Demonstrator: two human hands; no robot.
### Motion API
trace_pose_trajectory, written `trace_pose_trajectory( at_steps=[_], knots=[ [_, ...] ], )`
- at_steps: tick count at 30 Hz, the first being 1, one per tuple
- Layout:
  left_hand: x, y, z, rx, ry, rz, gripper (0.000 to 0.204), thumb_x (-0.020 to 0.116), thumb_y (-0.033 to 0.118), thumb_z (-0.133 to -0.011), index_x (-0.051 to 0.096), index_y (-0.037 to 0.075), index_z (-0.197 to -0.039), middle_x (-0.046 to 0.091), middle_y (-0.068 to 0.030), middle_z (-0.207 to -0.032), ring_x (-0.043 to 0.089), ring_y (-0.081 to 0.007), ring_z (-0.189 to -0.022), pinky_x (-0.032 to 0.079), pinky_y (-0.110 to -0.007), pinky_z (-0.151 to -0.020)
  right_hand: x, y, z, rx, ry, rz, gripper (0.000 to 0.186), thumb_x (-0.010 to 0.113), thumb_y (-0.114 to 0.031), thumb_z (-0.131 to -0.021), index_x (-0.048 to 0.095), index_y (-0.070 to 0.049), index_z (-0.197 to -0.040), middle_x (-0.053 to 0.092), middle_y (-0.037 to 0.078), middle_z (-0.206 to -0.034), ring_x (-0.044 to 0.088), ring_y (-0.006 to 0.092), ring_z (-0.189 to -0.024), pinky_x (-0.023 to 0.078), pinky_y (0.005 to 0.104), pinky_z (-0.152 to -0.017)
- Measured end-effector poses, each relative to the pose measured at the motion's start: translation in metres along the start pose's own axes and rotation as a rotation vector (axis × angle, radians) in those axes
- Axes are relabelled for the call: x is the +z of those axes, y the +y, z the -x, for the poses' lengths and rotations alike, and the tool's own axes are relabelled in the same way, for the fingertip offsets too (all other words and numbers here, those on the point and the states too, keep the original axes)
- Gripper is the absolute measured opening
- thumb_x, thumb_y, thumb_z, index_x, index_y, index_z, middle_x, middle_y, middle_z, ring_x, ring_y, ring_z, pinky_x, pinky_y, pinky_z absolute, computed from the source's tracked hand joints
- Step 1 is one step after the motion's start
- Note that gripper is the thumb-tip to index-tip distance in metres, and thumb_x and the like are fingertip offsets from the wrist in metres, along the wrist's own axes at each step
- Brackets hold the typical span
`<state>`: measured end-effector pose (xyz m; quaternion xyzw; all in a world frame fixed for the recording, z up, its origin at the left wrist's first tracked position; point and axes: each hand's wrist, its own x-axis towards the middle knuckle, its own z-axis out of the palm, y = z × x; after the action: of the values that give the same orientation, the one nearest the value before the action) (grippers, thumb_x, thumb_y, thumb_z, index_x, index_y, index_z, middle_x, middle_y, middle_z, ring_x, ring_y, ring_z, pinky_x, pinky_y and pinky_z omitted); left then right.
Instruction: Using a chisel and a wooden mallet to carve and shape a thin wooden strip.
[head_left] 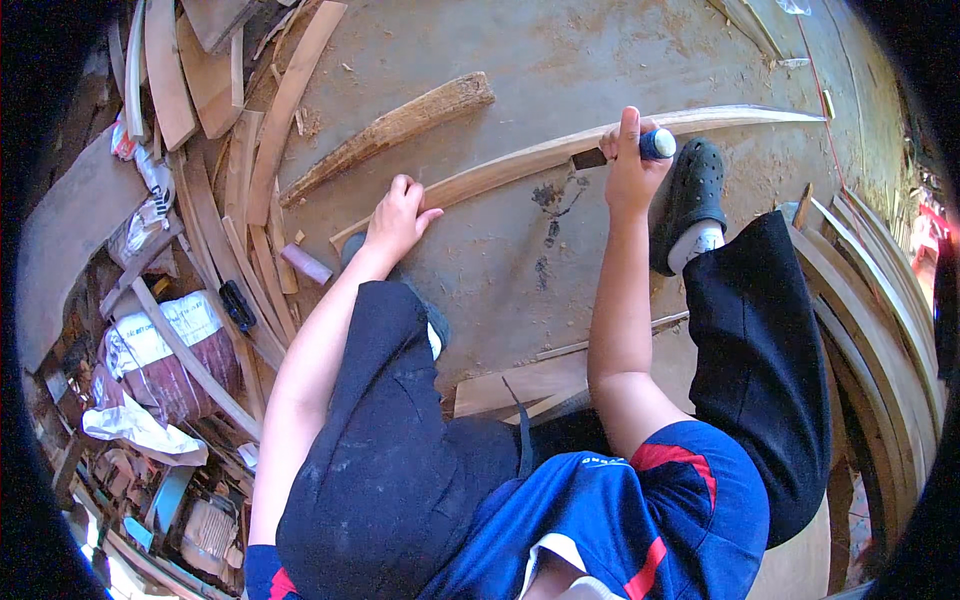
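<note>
A long, slightly curved wooden strip (510, 172) lies across the floor in front of me, rising from lower left to upper right. My left hand (398, 220) is closed at its left part, fingers curled over the edge and thumb on the near side. Farther right, my right hand (632, 175) is wrapped around a scraper-like tool with a blue, white-ended handle (657, 144). Its short dark flat blade (589, 159) pokes out left of the hand, against the strip's near edge. The hand hides the tool's middle.
A rough-edged wood piece (390, 130) lies beyond the strip. Curved boards (290, 110) pile up at left, near a wrapped bundle (170, 350) and a small pinkish block (306, 264). More curved boards (880, 300) stand at right. My dark clog (697, 190) is beside the strip.
</note>
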<state>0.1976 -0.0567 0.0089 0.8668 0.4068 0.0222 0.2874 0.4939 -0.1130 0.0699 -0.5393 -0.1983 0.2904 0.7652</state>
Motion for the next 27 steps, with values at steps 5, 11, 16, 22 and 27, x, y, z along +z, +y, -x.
trace_pose_trajectory(
  at_steps=[5,11,16,22,27],
  knots=[
    [-0.002,0.000,0.000,-0.031,-0.034,-0.003,0.031,0.071,0.026,-0.074,0.050,0.004,-0.080,0.048,-0.0145,-0.096,0.057,-0.0334,-0.082,0.048,-0.041,-0.070,0.002,0.000,0.001,-0.001,0.008,0.042,0.028,0.062,-0.014,-0.087,0.045,-0.009,-0.065,0.043,-0.003,-0.055,0.040,0.0062,-0.048,0.033,0.0224,-0.046],
    [-0.016,-0.002,-0.009,-0.001,0.049,0.132,0.031,0.070,0.027,-0.076,0.051,0.004,-0.084,0.049,-0.0145,-0.094,0.056,-0.0327,-0.078,0.047,-0.040,-0.067,0.008,0.011,0.008,-0.030,0.019,0.197,0.028,0.061,-0.013,-0.088,0.045,-0.010,-0.065,0.042,-0.003,-0.053,0.038,0.0054,-0.046,0.031,0.0213,-0.043],
    [-0.046,-0.030,-0.027,-0.188,0.436,-0.311,0.070,0.073,0.047,-0.067,0.044,0.010,-0.119,0.045,-0.0108,-0.116,0.041,-0.0290,-0.114,0.034,-0.043,-0.095,0.010,0.027,0.010,-0.104,0.027,0.479,0.035,0.066,-0.022,-0.084,0.050,-0.005,-0.058,0.038,-0.005,-0.052,0.034,0.0033,-0.051,0.030,0.0209,-0.045],
    [-0.072,-0.079,-0.026,-0.156,0.091,-0.413,0.057,0.068,0.048,-0.071,0.048,0.009,-0.107,0.051,-0.0153,-0.111,0.050,-0.0341,-0.105,0.040,-0.044,-0.087,0.041,0.014,0.004,-0.213,-0.035,0.570,0.040,0.067,-0.022,-0.083,0.043,-0.008,-0.055,0.037,-0.009,-0.055,0.032,0.0030,-0.052,0.027,0.0216,-0.045],
    [-0.086,-0.045,-0.016,-0.067,0.008,-0.124,0.050,0.068,0.042,-0.076,0.045,0.003,-0.099,0.060,-0.0233,-0.081,0.060,-0.0412,-0.078,0.048,-0.047,-0.066,0.028,0.026,-0.002,-0.131,-0.034,0.558,0.036,0.067,-0.022,-0.084,0.047,-0.008,-0.057,0.040,-0.008,-0.056,0.035,0.0028,-0.053,0.029,0.0208,-0.046]
  ],
)
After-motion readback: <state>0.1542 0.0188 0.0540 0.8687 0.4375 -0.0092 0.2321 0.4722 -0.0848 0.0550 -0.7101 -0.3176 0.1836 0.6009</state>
